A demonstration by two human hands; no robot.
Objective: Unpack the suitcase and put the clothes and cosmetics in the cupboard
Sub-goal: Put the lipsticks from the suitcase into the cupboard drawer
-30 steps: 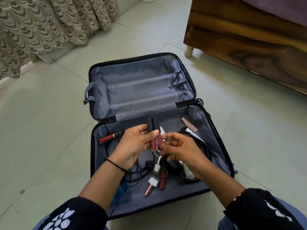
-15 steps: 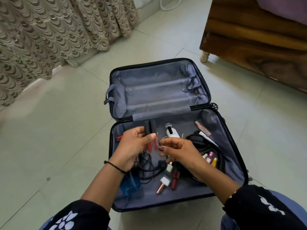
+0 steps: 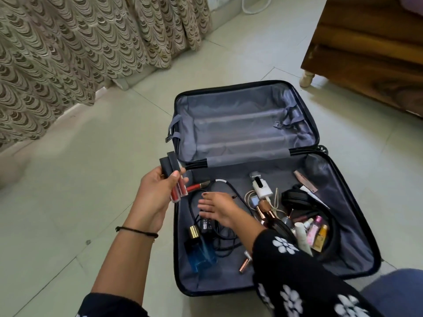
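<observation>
- Now, your left hand (image 3: 158, 195) carries two lip gloss tubes (image 3: 175, 186) side by side, black caps up. Its grip is closed round them with the thumb across the front, which I judge is meant to keep them bundled while the other hand works.
- You hold that bundle just over the left edge of the suitcase (image 3: 240, 124), out of the way of the picking.
- Your right hand (image 3: 217, 208) hovers low over the black cables (image 3: 225, 239), fingers straight and spread. Its grip is wide and holds nothing.
- Nearest its fingertips lies a red lip pencil (image 3: 197, 186), touching the cables, so it seems the likely next pick. Lift it straight up, or the cables may drag along.
- The suitcase lies flat open on the floor (image 3: 91, 179). Its far half shows only lining and straps, and no clothes are visible.
- What is left sits in the near half: a blue perfume bottle (image 3: 202, 253) at the near left, and small bottles (image 3: 317, 232) clustered near black headphones (image 3: 295, 196) at the right.
- No cupboard is in view, so filling one hand first probably saves you trips.
</observation>
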